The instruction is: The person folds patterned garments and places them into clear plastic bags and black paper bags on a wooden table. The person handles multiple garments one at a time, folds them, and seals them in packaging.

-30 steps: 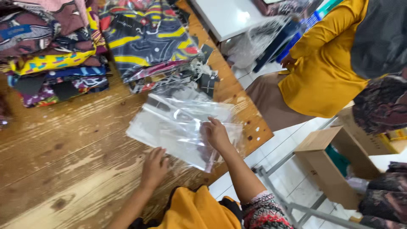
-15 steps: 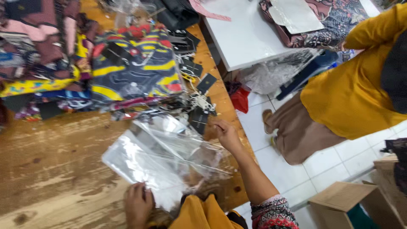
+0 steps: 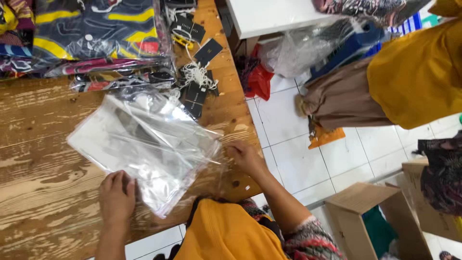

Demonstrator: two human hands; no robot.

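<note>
A stack of clear plastic bags (image 3: 144, 144) lies at centre left of the frame on the wooden bench (image 3: 43, 159). The left hand (image 3: 116, 197), lower left, rests flat on the stack's near corner, grip released. The right hand (image 3: 245, 156), at centre, pinches the stack's right edge, its grip grasping the plastic. Folded patterned cloths in wrap (image 3: 96, 33) fill the upper left. Black tags with white strings (image 3: 197, 72) lie just above the bags. A cardboard box (image 3: 365, 212) stands at lower right on the floor.
</note>
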